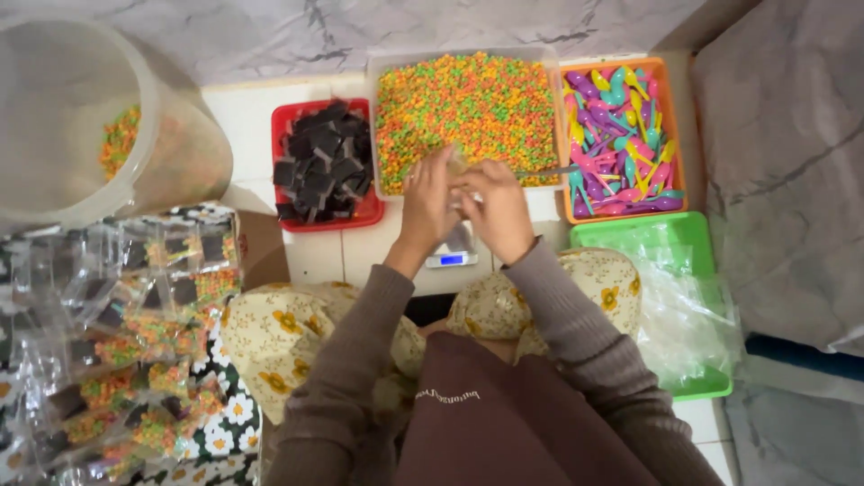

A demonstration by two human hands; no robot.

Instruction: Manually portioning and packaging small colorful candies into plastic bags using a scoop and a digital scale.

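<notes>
white floor tiles [319, 252] with a marbled grey wall behind carry a row of trays, seen from above by a person sitting on the floor in a brown top with a flowered yellow cloth over the knees.

both hands meet at the middle, over a small digital scale [454, 252] with a lit blue display. the left hand [428, 200] and the right hand [497, 209] are pressed close together, fingers curled, pinching a small clear packet [460, 162] between them; it is mostly hidden, so how much is in it cannot be told. the packet sits at the near edge of a clear tray of tiny orange, green and yellow cereal balls [468, 108]. a thin metal handle [547, 170] lies on that tray's near right corner.

to the left, a red tray of dark square pieces [324, 162]. to the right, an orange tray of bright plastic spoons [621, 135], and nearer, a green tray of empty clear bags [670, 270]. at the far left, a big clear tub [81, 126] with some cereal inside, and below it a heap of finished packets [135, 351].

judging from this, the step in hand is filling or closing one packet above the scale. the next move seems to call for a steady pinch on the packet mouth, so nothing spills.
</notes>
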